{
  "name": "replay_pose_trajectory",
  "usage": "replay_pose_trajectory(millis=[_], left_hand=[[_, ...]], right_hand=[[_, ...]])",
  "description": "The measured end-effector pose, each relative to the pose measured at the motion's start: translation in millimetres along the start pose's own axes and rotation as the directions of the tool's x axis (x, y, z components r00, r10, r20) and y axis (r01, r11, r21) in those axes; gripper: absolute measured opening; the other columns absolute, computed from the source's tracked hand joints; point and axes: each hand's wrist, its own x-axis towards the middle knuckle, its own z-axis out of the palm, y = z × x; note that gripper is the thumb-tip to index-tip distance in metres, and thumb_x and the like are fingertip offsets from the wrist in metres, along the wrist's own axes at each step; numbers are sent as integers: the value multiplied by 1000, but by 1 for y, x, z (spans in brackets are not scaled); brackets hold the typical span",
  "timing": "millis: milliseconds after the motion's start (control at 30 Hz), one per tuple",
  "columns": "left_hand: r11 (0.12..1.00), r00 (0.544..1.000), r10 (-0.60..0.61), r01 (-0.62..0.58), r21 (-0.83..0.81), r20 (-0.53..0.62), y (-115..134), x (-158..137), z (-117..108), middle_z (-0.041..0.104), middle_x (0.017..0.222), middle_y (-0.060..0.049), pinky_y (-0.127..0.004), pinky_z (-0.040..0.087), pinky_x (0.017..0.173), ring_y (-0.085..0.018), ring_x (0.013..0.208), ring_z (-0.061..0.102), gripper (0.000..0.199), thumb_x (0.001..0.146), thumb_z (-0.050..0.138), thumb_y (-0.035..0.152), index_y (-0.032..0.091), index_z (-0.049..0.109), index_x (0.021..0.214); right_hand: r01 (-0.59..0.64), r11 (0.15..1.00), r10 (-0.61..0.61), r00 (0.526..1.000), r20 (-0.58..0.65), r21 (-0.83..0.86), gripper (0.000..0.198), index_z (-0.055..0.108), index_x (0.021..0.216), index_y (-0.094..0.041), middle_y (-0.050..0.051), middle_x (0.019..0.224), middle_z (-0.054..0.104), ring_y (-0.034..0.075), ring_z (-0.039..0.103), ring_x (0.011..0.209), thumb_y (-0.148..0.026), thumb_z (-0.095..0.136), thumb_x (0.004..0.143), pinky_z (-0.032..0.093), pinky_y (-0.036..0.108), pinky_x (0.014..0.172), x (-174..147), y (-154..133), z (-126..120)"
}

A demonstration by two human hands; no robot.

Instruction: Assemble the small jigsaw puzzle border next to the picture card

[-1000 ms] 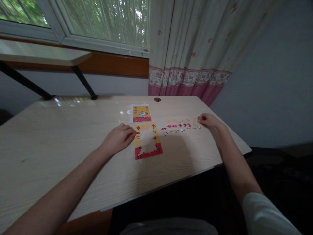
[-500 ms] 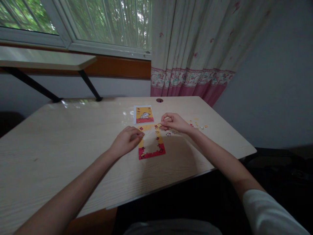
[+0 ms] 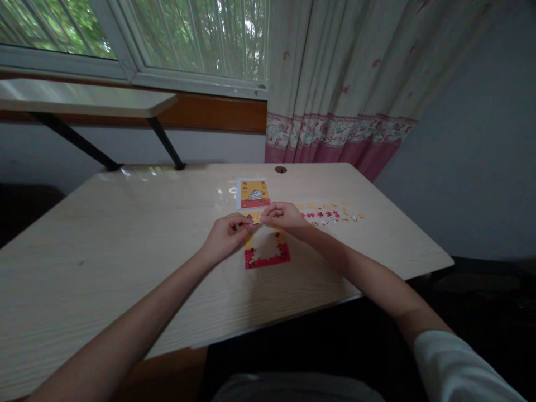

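A partly built jigsaw puzzle (image 3: 268, 262), a yellow and red border around a bare middle, lies on the table. At its upper left, my left hand (image 3: 228, 237) has thumb and fingers drawn together; whatever may be between them is too small to make out. My right hand (image 3: 285, 216) is closed in a pinch over the top edge, on what looks like a small yellow puzzle piece (image 3: 257, 218), close to the left fingertips. Just behind the puzzle lies a picture card (image 3: 254, 194) showing a white animal on yellow and red.
Several loose puzzle pieces (image 3: 320, 214), yellow, red and white, lie in rows to the right, partly behind my right wrist. The wooden table (image 3: 146, 240) has a round cable hole (image 3: 281, 170) at the back. A raised shelf (image 3: 92, 99) stands back left, near the window and curtain (image 3: 335, 84).
My right hand has moved left along the puzzle's top edge, close to my left hand. More loose pieces show on the right. The whole view has shifted slightly.
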Motion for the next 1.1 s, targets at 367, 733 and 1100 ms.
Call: replay_pose_trajectory(millis=[367, 733, 1100], left_hand=[[987, 993, -117, 116, -107, -3, 3, 2, 0, 72, 77, -5, -28, 47, 61, -15, 65, 59, 22, 74, 63, 38, 18, 70, 71], [967, 984, -180, 175, -182, -7, -12, 7, 2, 73, 74, -6, -30, 51, 67, -17, 67, 64, 17, 72, 58, 29, 17, 69, 68], [889, 991, 107, -134, 438, 85, -23, 7, -20, 67, 89, -8, -41, 48, 84, -23, 87, 58, 31, 79, 47, 16, 19, 74, 93]], right_hand=[[-4, 1000, 4, 1000, -25, -25, 33, 63, 75, -17, -1, 63, 64, 10, 57, 58, -41, 81, 60, 45, 23, 55, 4, 15, 1], [310, 718, -291, 947, 136, -623, 22, 72, 100, -22, 4, 91, 72, 15, 63, 82, -31, 69, 80, 47, 29, 80, 4, 7, -4], [258, 413, -165, 964, 206, -874, 22, 72, 102, -16, 9, 99, 72, 20, 61, 94, -30, 65, 86, 40, 34, 88, 15, 16, -4]])
